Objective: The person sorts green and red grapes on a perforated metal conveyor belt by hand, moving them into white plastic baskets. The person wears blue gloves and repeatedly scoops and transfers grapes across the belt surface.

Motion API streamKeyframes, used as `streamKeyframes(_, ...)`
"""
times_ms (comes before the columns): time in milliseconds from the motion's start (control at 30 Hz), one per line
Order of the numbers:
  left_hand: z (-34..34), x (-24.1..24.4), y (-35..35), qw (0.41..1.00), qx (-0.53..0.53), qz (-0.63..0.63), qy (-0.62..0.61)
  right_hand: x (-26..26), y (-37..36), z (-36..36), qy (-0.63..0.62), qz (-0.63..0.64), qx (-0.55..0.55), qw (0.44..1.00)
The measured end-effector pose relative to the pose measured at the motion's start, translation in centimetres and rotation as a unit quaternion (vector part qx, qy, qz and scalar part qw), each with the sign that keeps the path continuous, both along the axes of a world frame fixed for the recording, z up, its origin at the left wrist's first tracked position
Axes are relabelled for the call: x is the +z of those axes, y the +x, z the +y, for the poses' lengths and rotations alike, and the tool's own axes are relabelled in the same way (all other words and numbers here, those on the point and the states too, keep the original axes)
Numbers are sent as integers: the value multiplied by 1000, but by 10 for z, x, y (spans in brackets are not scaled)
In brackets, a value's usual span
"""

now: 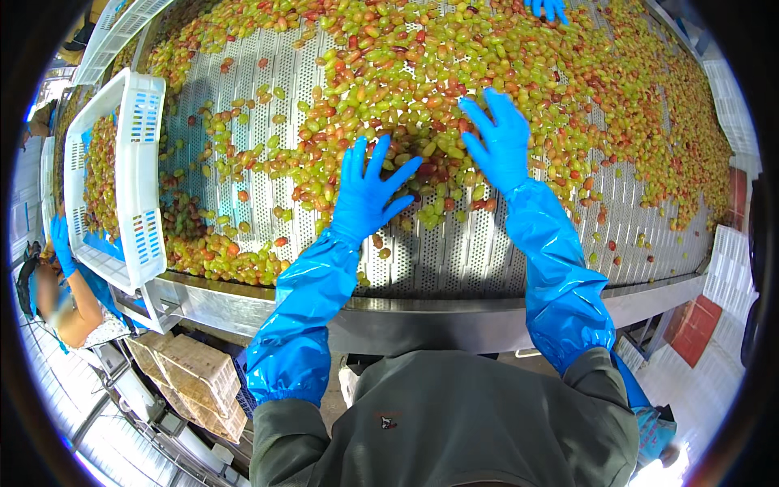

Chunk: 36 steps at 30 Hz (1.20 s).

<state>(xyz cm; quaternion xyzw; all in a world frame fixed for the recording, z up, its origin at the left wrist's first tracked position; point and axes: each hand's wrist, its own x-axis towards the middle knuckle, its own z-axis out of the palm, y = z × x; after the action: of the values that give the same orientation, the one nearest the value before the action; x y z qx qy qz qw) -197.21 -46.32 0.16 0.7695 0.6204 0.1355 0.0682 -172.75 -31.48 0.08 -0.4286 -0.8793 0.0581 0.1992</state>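
Loose green and reddish grapes (389, 79) lie spread over a perforated metal conveyor belt (268, 67). My left hand (365, 192), in a blue glove and a shiny blue sleeve cover, is over the belt's near part with its fingers spread at the edge of the grapes. To its right and a little farther off, my right hand (502, 143), gloved the same way, reaches over the grapes with spread fingers. Between the two hands lies a shaded cluster of darker grapes. Neither hand holds anything; whether the fingertips touch the grapes I cannot tell.
A white plastic crate (140, 182) with grapes stands at the belt's left end. A metal rail (426, 322) runs along the near edge. Another person's gloved hand (548, 9) is at the far side; one co-worker is at left, another at lower right. Stacked crates (195, 371) stand lower left.
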Motion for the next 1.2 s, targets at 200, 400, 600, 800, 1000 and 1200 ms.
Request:
streamKeyframes(200, -66, 10, -45, 999, 24, 17, -34, 1, -70, -30, -73, -9, 158, 985)
streamKeyframes(400, -131, 14, -82, 990, 105, -21, -90, -19, -107, -34, -111, -129, 135, 976)
streamKeyframes(600, -174, 13, -87, 959, 155, -231, -55, -13, -110, -56, -76, -2, 88, 993)
streamKeyframes(800, -172, 45, -56, 716, 227, -643, -146, 64, -149, -148, -350, 296, 60, 887)
streamKeyframes(1000, -149, 97, -67, 735, 182, -647, -90, 111, -182, -227, -416, 366, 57, 831)
streamKeyframes(1200, -199, 143, -182, 820, 292, -488, 64, 93, -173, -230, -237, 168, 124, 949)
